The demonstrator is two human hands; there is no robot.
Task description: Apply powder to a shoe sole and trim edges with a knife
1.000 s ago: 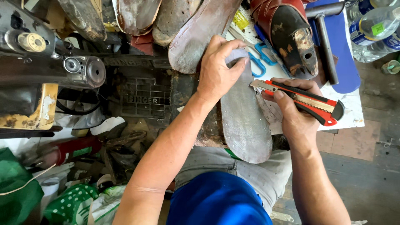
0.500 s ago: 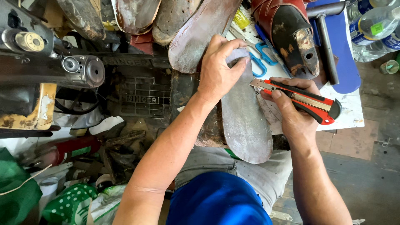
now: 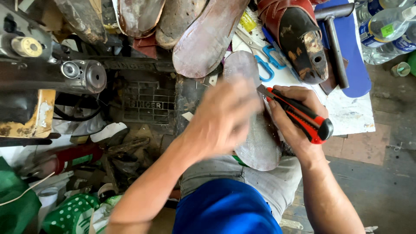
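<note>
Resting lengthwise across the person's lap, the grey shoe sole points its toe up toward the clutter of the worktop and its heel down over the grey trousers. Its edge looks whole and smooth all round as far as shows; no cut strip or offcut can be seen beside it, so by my judgement any trimming is at most just begun and most of the outline is left to work.

The left hand lies blurred over the middle of the sole, fingers spread flat upon it rather than closed round anything; its grip looks loose and pressing, though the blur keeps me from being certain. The right hand has its grip clenched round a red and black utility knife, blade tip out and lying at the sole's right edge; whether it bites the material I cannot tell.

Beyond lie other worn soles, a red sandal, blue-handled scissors, a hammer and, to the left, an old sewing machine.
</note>
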